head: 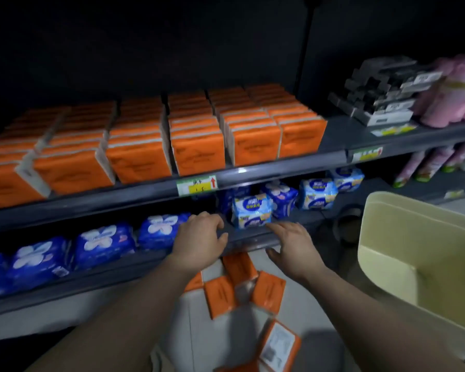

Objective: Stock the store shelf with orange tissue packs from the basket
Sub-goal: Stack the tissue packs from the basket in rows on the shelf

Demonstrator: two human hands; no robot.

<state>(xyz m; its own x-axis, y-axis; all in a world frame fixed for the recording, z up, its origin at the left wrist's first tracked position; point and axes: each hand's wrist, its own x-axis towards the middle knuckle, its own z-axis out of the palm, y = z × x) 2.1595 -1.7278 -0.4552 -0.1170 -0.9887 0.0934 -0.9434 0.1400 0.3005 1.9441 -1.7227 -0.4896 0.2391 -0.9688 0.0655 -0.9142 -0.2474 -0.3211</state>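
Rows of orange tissue packs (pixel 196 150) stand upright on the upper shelf (pixel 266 171). Several loose orange packs (pixel 220 296) lie scattered on the floor below my arms, one (pixel 278 345) turned label side up. A pale yellow basket (pixel 419 253) stands at the right, tilted toward me, and what shows of its inside holds no packs. My left hand (pixel 202 237) hovers over the front edge of the lower shelf with loosely curled fingers, holding nothing. My right hand (pixel 293 242) is beside it, fingers spread, also empty.
The lower shelf (pixel 242 241) carries dark blue packs (pixel 105 241) on the left and light blue-and-white packs (pixel 253 210) in the middle. Black-and-white boxes (pixel 381 92) and pink rolls (pixel 451 98) sit at the upper right. A price tag (pixel 196 185) hangs on the upper shelf edge.
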